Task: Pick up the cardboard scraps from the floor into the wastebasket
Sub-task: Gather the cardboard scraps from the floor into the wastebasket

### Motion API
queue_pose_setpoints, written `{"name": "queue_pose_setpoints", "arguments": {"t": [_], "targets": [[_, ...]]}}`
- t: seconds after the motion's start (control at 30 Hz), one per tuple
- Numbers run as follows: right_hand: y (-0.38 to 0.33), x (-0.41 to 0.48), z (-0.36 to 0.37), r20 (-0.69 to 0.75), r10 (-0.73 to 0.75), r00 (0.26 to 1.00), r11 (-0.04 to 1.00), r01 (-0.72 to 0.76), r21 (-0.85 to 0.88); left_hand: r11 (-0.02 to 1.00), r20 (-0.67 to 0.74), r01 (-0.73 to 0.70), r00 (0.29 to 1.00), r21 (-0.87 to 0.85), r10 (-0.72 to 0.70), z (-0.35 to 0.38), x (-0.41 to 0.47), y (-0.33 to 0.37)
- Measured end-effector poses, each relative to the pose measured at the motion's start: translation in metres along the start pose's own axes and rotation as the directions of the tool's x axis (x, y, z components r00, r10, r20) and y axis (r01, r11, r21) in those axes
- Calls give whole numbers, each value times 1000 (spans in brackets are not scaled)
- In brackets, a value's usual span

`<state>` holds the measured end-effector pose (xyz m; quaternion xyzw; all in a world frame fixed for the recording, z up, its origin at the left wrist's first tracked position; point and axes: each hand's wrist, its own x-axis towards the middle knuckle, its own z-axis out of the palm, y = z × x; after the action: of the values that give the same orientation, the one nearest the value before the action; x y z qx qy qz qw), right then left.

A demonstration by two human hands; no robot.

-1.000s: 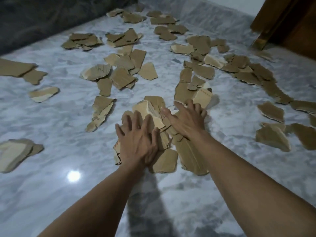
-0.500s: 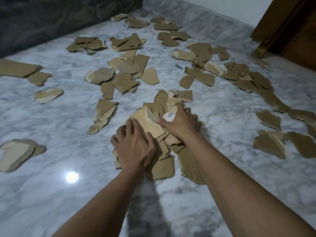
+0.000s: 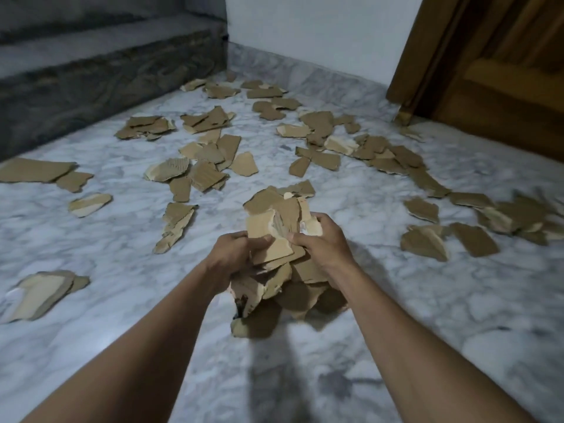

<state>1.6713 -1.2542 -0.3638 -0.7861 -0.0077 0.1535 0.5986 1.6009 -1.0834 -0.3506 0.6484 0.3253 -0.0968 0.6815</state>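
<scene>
A bundle of brown cardboard scraps (image 3: pixel 274 236) is clamped between both my hands above the marble floor (image 3: pixel 122 300). My left hand (image 3: pixel 232 254) grips its left side and my right hand (image 3: pixel 323 242) its right side. More pieces of the same bundle hang or lie below my hands (image 3: pixel 268 306). Several loose cardboard scraps (image 3: pixel 201 169) lie scattered across the floor ahead, left and right. No wastebasket is in view.
A dark grey sofa (image 3: pixel 91 71) runs along the far left. A wooden door and frame (image 3: pixel 488 71) stand at the far right, with a white wall (image 3: pixel 305 35) between them. Scraps (image 3: pixel 36 291) lie near left and at right (image 3: pixel 476 236).
Both hands, flat on the floor raking scraps together, have closed on the pile and lifted it. The view has tilted up, showing the sofa, wall and door.
</scene>
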Motion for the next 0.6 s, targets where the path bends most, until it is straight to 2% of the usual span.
{"name": "queue_pose_setpoints", "arguments": {"t": [0.1, 0.27, 0.6], "targets": [[-21, -22, -47, -21, -61, 998, 998, 60, -26, 998, 154, -40, 987, -49, 47, 26, -26, 19], [-64, -76, -151, -54, -212, 976, 970, 203, -134, 964, 207, -264, 943, -19, 262, 104, -80, 71], [-143, -192, -400, -385, -408, 828, 898, 289, -331, 809, 463, -581, 696, -86, 549, 328, -217, 180]]}}
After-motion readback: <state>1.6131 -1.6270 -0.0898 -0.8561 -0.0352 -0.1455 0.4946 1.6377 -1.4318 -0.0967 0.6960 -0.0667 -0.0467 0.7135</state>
